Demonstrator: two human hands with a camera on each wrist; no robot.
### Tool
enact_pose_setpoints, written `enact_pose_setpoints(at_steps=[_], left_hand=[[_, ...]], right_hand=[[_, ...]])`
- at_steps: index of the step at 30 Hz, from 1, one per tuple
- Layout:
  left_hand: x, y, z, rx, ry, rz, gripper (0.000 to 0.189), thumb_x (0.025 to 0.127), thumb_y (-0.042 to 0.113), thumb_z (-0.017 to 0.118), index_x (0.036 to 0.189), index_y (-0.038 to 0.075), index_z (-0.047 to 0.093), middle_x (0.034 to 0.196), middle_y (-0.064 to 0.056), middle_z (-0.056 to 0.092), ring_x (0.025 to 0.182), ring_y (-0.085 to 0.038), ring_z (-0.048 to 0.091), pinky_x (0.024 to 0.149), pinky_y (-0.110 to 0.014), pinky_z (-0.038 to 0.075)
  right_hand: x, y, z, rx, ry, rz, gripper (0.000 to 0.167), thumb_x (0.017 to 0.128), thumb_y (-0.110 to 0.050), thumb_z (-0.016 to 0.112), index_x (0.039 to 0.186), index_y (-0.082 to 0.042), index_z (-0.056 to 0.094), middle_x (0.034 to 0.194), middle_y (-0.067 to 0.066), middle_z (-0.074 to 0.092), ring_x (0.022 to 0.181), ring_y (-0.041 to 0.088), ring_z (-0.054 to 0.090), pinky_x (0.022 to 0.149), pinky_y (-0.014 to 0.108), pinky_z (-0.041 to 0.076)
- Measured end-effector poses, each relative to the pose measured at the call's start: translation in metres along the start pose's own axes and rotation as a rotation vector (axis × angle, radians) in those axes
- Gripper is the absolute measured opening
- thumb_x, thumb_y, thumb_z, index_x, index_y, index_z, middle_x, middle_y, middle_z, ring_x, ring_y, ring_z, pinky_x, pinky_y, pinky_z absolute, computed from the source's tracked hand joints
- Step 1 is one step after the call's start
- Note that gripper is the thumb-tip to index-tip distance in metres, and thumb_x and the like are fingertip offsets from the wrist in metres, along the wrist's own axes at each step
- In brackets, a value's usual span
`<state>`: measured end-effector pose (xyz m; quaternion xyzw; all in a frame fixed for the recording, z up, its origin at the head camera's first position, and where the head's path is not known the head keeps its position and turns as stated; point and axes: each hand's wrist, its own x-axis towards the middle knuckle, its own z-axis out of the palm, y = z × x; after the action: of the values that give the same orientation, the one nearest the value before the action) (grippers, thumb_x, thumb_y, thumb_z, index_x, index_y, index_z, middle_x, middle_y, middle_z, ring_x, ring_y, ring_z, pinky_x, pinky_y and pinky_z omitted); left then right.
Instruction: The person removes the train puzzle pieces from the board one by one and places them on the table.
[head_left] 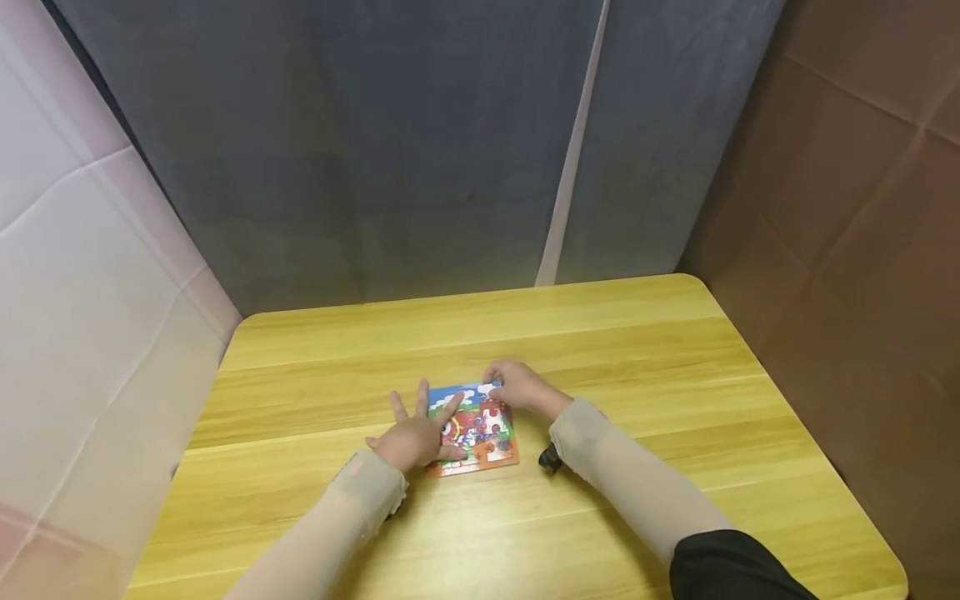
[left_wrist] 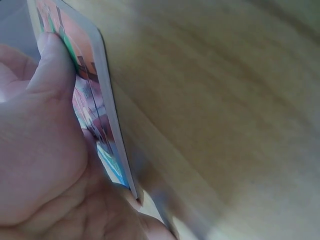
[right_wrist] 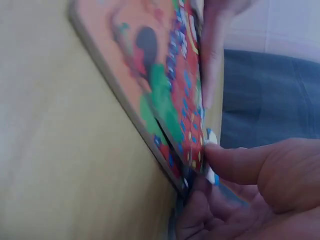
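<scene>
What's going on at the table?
A person has both hands on a jigsaw lying on the table. The left hand is spread, its thumb and a finger over the jigsaw. The right hand pinches a piece at the far right corner; it's tilted up, with a dark gap under its edge. Can't tell whether it's going in or coming out.

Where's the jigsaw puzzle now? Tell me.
In the head view, the jigsaw puzzle lies on the table, below the picture's centre, with the left hand spread over its left side and the right hand at its far-right corner.
</scene>
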<state>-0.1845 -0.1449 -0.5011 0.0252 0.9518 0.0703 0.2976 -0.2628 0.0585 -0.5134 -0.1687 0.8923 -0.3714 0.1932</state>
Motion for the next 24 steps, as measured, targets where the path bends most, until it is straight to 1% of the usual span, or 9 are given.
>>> enact_pose_setpoints(at_steps=[1,4,6,8,13,17,21,23,24], left_hand=[[0.000,0.000,0.000,0.002,0.000,0.001,0.106,0.079,0.072,0.064,0.158,0.053,-0.004,0.164,-0.008,-0.030,0.146,-0.054,-0.020,0.084,-0.090,0.026],[0.000,-0.001,-0.001,-0.010,-0.001,0.009,0.106,0.078,0.072,0.065,0.158,0.053,-0.004,0.164,-0.007,-0.030,0.145,-0.054,-0.022,0.084,-0.091,0.024],[0.001,-0.001,-0.001,-0.025,-0.002,0.011,0.107,0.078,0.071,0.066,0.157,0.054,-0.003,0.164,-0.007,-0.031,0.145,-0.053,-0.023,0.083,-0.091,0.022],[0.002,-0.001,0.000,-0.013,0.001,0.011,0.106,0.078,0.072,0.065,0.158,0.053,-0.003,0.164,-0.007,-0.030,0.145,-0.054,-0.022,0.083,-0.091,0.025],[0.002,0.000,0.002,0.005,0.002,0.003,0.105,0.079,0.073,0.063,0.157,0.054,-0.004,0.165,-0.007,-0.029,0.146,-0.054,-0.020,0.083,-0.089,0.028],[0.003,0.002,0.001,-0.013,-0.001,0.013,0.105,0.079,0.071,0.065,0.157,0.054,-0.003,0.165,-0.007,-0.029,0.145,-0.053,-0.022,0.084,-0.090,0.025],[0.003,0.003,-0.001,-0.025,0.002,0.030,0.106,0.079,0.070,0.066,0.158,0.053,-0.002,0.164,-0.007,-0.030,0.145,-0.054,-0.022,0.084,-0.091,0.023],[0.002,0.002,-0.001,0.003,0.020,0.044,0.105,0.080,0.070,0.065,0.159,0.051,-0.001,0.165,-0.009,-0.027,0.145,-0.055,-0.019,0.084,-0.090,0.026],[0.001,0.001,-0.001,0.045,0.043,0.059,0.104,0.080,0.071,0.063,0.160,0.048,0.001,0.166,-0.010,-0.025,0.147,-0.055,-0.015,0.084,-0.089,0.029]], right_hand=[[0.000,0.000,0.001,-0.020,0.016,-0.014,0.013,0.095,-0.005,0.069,0.108,-0.007,0.068,0.115,0.011,0.066,0.109,0.027,0.061,0.096,0.045,0.051],[0.002,0.002,0.005,-0.099,0.057,-0.045,0.012,0.093,-0.005,0.072,0.104,-0.006,0.068,0.107,0.009,0.066,0.101,0.025,0.061,0.092,0.042,0.052],[0.003,0.003,0.005,-0.140,0.063,-0.059,0.011,0.093,-0.006,0.073,0.103,-0.006,0.068,0.103,0.007,0.064,0.098,0.024,0.060,0.091,0.041,0.052],[0.004,0.005,0.005,-0.167,0.055,-0.076,0.010,0.093,-0.008,0.073,0.102,-0.006,0.068,0.102,0.007,0.063,0.098,0.023,0.060,0.091,0.040,0.052],[0.005,0.012,0.003,-0.161,0.026,-0.122,0.010,0.095,-0.007,0.071,0.105,-0.007,0.067,0.104,0.005,0.062,0.098,0.021,0.059,0.091,0.038,0.051],[0.005,0.017,-0.003,-0.125,0.007,-0.129,0.009,0.096,-0.008,0.069,0.104,-0.009,0.065,0.103,0.004,0.062,0.098,0.020,0.059,0.091,0.039,0.051],[0.003,0.017,-0.006,-0.112,-0.021,-0.133,0.007,0.098,-0.010,0.067,0.103,-0.011,0.062,0.106,0.005,0.065,0.104,0.022,0.061,0.095,0.041,0.051],[0.003,0.014,-0.006,-0.122,-0.036,-0.133,0.008,0.099,-0.011,0.066,0.106,-0.012,0.062,0.110,0.005,0.066,0.108,0.023,0.062,0.096,0.041,0.051],[0.004,0.013,-0.005,-0.131,-0.041,-0.133,0.008,0.100,-0.012,0.065,0.107,-0.012,0.062,0.112,0.005,0.066,0.110,0.023,0.062,0.097,0.041,0.051]])
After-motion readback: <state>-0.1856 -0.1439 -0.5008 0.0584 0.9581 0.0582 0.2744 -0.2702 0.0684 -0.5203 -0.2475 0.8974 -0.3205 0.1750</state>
